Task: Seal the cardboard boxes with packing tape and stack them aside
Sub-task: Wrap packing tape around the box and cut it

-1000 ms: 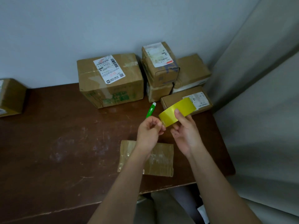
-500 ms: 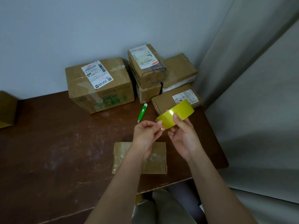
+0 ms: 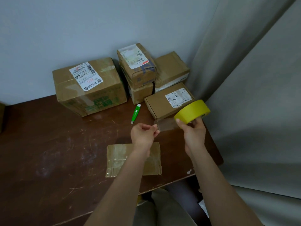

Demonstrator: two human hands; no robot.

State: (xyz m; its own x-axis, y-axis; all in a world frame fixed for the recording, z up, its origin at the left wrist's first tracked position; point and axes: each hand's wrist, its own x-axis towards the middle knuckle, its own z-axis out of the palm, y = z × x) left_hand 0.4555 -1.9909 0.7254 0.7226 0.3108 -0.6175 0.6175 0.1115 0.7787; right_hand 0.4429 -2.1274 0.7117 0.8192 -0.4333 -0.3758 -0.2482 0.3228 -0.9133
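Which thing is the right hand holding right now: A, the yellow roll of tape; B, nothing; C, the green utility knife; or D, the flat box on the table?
A: the right hand grips the yellow roll of tape, while the green utility knife lies untouched on the table.

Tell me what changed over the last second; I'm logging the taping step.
The right hand drew the tape roll rightward, away from the left hand, which pinches the tape end, so a clear strip now spans between them. Boxes, cutter and flat box stayed put.
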